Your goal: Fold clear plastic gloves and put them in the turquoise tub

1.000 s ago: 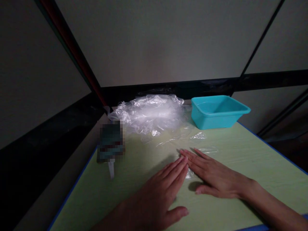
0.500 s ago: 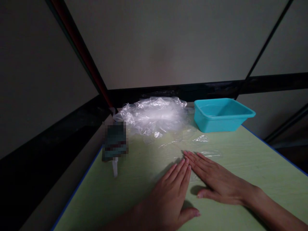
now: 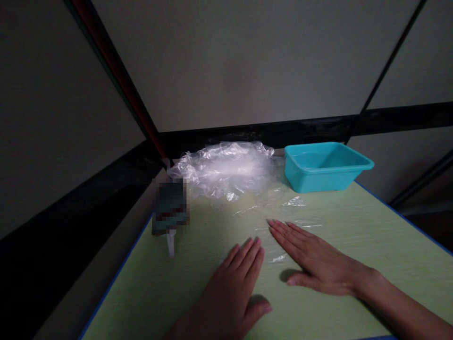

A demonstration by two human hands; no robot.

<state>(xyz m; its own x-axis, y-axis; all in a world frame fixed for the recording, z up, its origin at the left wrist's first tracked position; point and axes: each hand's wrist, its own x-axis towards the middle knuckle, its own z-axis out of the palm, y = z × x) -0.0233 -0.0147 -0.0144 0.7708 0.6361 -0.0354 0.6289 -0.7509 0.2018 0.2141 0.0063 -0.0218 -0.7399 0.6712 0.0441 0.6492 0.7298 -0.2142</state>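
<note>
Clear film (image 3: 278, 259): spread flat on the green table (image 3: 385, 255), beneath and between the two hands, its outline hard to make out
Left hand (image 3: 230, 288): laid palm down, fingers straight and slightly parted, thumb held out; nothing is gripped, and whether the film is touched cannot be told
Right hand (image 3: 318, 262): placed flat, fingers extended close together, thumb splayed, film apparently covered by the fingers
Plastic heap (image 3: 226, 167): crumpled behind, just beside the teal basin (image 3: 318, 180)
Handling: the film can be judged very light, limp, slippery, easily creased or torn; best pinched gently at an edge or corner
</note>
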